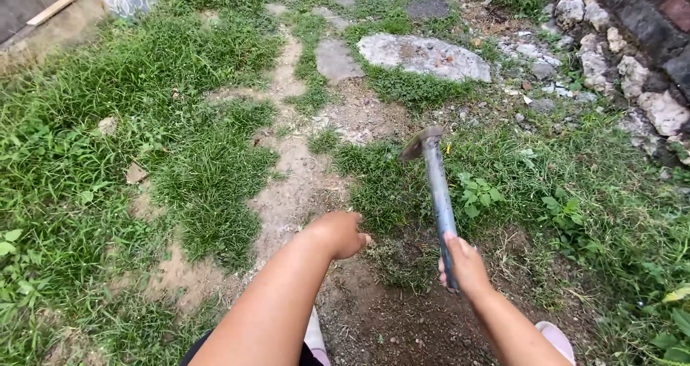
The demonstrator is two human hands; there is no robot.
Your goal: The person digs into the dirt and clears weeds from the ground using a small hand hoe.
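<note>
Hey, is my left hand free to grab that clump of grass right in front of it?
Probably yes. The left hand holds nothing and hangs just over the clump of grass, with nothing between; the hoe is off to the side in the right hand.

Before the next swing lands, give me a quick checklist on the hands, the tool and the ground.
1. Right hand grip shut on the grey metal-handled hoe: ok.
2. Left hand clear of the hoe, fist closed, holding nothing visible: ok.
3. Hoe blade raised above the grass patch: ok.
4. Pink shoes behind the blade: ok.
5. Flat grey stone beyond the blade: ok.
6. Blade edge condition: cannot tell.
</note>
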